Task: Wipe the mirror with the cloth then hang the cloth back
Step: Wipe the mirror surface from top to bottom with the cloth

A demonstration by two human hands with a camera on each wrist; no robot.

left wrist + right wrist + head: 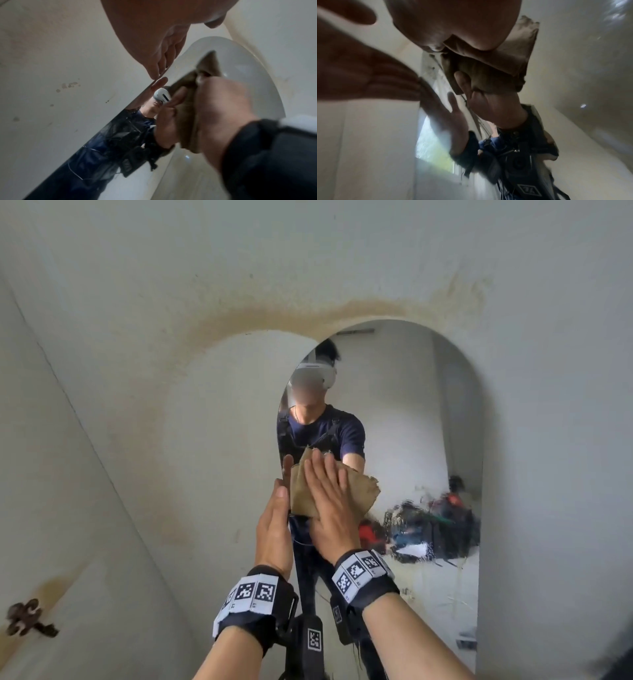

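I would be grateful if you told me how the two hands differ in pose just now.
The right hand lies flat on the cloth, pressing it to the mirror; the left hand stands edge-on at the mirror's left edge, holding nothing. Both have straight fingers and marker wristbands.

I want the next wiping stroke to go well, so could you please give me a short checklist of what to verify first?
1. Cloth lies flat against the mirror: ok.
2. Right hand presses the cloth with straight fingers: ok.
3. Left hand steadies the mirror's left edge, clear of the cloth: ok.
4. Glass still to be wiped: not ok, streaks and droplets show at lower right.
5. Cloth clean enough to go on: cannot tell.
6. Place to hang the cloth back afterwards: cannot tell; a metal hook sits on the wall at lower left.
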